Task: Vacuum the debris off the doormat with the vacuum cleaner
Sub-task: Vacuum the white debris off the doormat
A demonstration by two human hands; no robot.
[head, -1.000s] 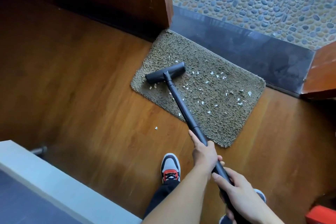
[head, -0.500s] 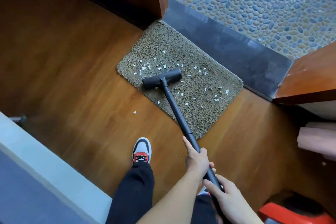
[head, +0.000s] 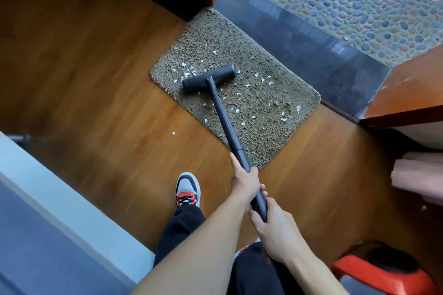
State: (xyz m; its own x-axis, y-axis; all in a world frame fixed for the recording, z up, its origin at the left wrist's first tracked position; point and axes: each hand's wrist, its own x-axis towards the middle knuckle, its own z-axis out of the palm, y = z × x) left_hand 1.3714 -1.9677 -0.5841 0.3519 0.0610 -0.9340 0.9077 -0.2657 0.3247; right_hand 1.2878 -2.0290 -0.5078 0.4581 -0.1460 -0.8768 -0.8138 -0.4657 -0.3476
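Observation:
A brown doormat (head: 261, 117) lies on the wooden floor against a dark stone threshold. White debris bits (head: 188, 72) are scattered over it, thickest at its left end and right side. The vacuum's black floor head (head: 209, 78) rests on the mat's left half, with its black tube (head: 227, 127) running back toward me. My left hand (head: 244, 182) grips the tube higher up. My right hand (head: 275, 232) grips the tube's lower end just behind it.
One white scrap (head: 173, 133) lies on the wooden floor left of the mat. The threshold (head: 311, 40) borders a pebble floor beyond. My shoe (head: 188, 190) stands near the mat. A red vacuum body (head: 383, 273) sits at lower right, a pale ledge (head: 60, 199) at lower left.
The floor head was drawn back toward me from the mat's far left part, leaving debris beyond it. My left foot stepped forward and the view shifted.

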